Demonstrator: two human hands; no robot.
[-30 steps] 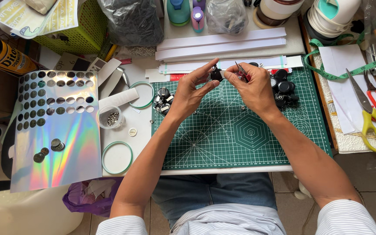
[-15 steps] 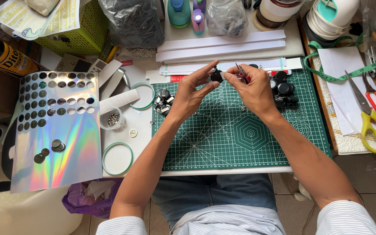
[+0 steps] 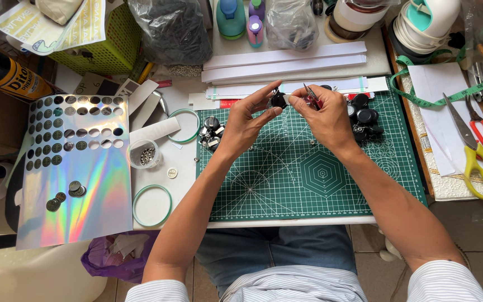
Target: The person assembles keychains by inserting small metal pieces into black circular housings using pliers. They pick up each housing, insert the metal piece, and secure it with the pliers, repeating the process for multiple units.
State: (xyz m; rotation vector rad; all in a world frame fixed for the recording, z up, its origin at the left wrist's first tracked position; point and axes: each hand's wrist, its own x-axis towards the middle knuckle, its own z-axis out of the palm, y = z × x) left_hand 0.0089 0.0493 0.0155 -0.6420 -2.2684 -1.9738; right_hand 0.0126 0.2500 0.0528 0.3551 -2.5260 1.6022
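Note:
My left hand (image 3: 245,122) pinches a small black round button piece (image 3: 278,100) between thumb and fingertips, held above the green cutting mat (image 3: 308,184). Facing it, my right hand (image 3: 326,116) grips small red-handled pliers (image 3: 312,96) whose tip points at the black piece. A pile of black round pieces (image 3: 364,120) lies on the mat just right of my right hand. Another small cluster of dark and silver pieces (image 3: 211,133) sits at the mat's left edge, below my left hand.
A holographic sheet (image 3: 82,184) with punched circles lies at left, beside a small cup of metal bits (image 3: 143,154) and two green-rimmed lids (image 3: 152,204). Yellow-handled scissors (image 3: 479,154), a green measuring tape (image 3: 420,84) and white paper are at right. White strips, bags and bottles line the back.

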